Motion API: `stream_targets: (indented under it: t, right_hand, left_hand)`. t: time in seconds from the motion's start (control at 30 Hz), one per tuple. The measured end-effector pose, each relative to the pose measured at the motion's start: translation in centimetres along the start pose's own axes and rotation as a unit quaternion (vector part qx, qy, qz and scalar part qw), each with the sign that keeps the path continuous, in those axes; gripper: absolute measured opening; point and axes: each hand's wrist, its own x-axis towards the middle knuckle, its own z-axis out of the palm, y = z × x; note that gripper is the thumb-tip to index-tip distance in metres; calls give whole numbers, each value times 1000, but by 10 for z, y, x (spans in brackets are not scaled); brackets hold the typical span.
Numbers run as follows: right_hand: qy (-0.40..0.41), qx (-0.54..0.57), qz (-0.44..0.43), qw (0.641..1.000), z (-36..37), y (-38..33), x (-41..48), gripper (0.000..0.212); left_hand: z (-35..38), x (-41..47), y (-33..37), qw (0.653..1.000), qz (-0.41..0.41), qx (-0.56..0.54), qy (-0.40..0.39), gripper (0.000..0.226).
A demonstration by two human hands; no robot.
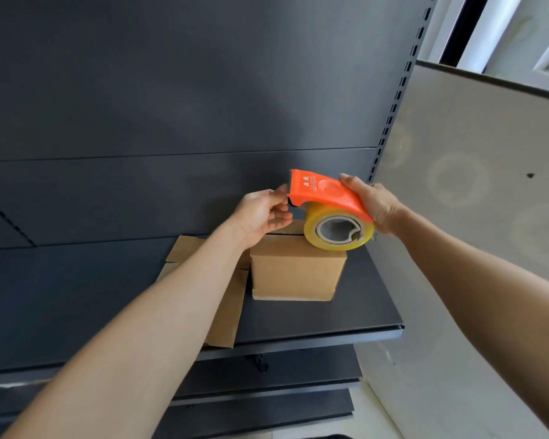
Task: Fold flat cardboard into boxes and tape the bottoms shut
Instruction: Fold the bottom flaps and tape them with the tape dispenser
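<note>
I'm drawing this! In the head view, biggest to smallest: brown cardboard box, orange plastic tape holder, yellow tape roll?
1. brown cardboard box
2. orange plastic tape holder and yellow tape roll, too alike to rank

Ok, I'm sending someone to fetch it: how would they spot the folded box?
On the dark metal shelf, towards its right end, a brown cardboard box stands just below the orange tape dispenser. Unlike the flat cardboard lying at its left, it is folded up into a block.
</note>
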Motion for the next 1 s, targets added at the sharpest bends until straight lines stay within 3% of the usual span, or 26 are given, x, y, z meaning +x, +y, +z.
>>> stream_targets:
  t: [0.17,0.33,0.57,0.8,1.0]
  right_hand:
    - [-11,-16,-6,1000,2,0,2,49]
    - [-28,-97,-35,994,0,-4,6,63]
    - [-66,-202,-45,976,-7,-16,2,58]
    - [-37,-248,-36,967,-23,-16,4,58]
    - [-39,-310,-33,949,-13,-21,6,56]
  left_hand:
    - [-3,7,-18,999,18,35,27,26]
    - [-8,11,-34,994,23,58,86,27]
    - [-4,14,-39,987,21,116,113,25]
    - [-16,15,-39,979,-4,-75,188,34]
    - [-26,14,-36,965,-5,-137,222,29]
